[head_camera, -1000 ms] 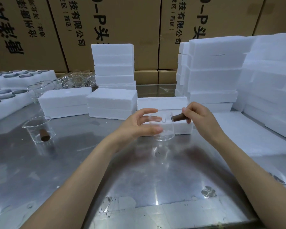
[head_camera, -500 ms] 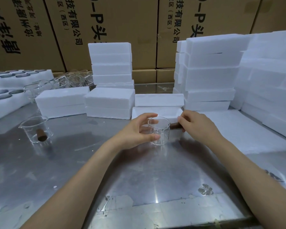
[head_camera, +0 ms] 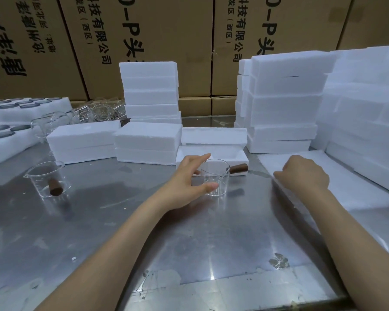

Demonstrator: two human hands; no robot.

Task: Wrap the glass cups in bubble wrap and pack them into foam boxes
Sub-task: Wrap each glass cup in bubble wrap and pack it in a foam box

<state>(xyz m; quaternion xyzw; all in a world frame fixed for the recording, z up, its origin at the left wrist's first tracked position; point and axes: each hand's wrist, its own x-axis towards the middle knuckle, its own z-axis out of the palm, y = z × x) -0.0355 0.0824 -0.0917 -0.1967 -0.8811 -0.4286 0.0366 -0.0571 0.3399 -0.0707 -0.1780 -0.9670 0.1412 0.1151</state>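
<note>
cardboard cartons (head_camera: 144,41) (brown), "有限公司", "(西区)", "P头"

You have two clear glass cups with brown wooden handles on the steel table: one (head_camera: 215,178) at centre, one (head_camera: 47,178) at left, plus a cluster of further glassware (head_camera: 94,113) behind, too jumbled to count. One open white foam box (head_camera: 211,158) lies ahead. Two white foam trays with round holes (head_camera: 7,129) sit left. One white wrap sheet (head_camera: 346,187) lies right.

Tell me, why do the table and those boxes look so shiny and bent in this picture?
Head view: overhead light glares off the steel table, brightest near the front edge; the wide-angle lens bows the cardboard cartons and foam stacks outward; the glass cup nearly vanishes against it.
</note>
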